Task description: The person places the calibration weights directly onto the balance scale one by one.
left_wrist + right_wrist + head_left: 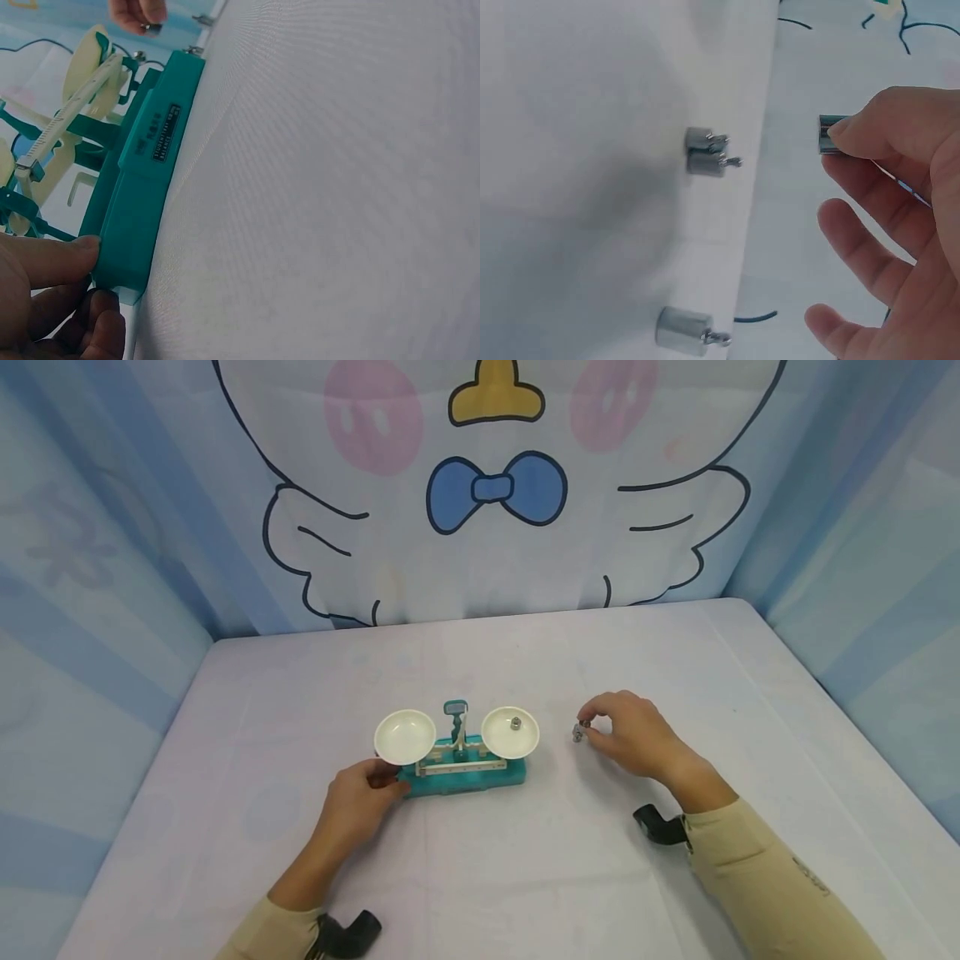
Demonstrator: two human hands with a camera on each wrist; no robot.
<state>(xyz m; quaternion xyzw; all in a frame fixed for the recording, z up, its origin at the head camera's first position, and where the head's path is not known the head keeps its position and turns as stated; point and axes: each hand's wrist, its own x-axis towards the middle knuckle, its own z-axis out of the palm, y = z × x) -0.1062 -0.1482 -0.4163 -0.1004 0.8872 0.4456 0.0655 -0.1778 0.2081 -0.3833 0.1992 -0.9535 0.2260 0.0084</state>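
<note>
Your left hand point(358, 802) rests at the near left end of the teal balance scale point(461, 774), thumb pressed to the corner of its base and the other fingers curled beneath, gripping it; the left wrist view shows the thumb point(52, 259) flat against the teal plastic. The scale sits on the white table point(525, 868), near its middle, with two cream pans raised on the beam: the left pan point(405, 737) just above your left hand, the right pan point(510, 732) carrying one small metal weight point(516, 723). To the right of the scale, your right hand point(633, 735) hovers just over the table, thumb and forefinger pinching a small silver weight point(828, 135) lifted clear of the surface. Just beside it, more hooked silver weights stand on the cloth: a touching pair point(705, 152) and a single one point(685, 331) apart from them. Beyond the table hangs a pale blue backdrop point(495, 485) printed with a cartoon bow tie and wings.
</note>
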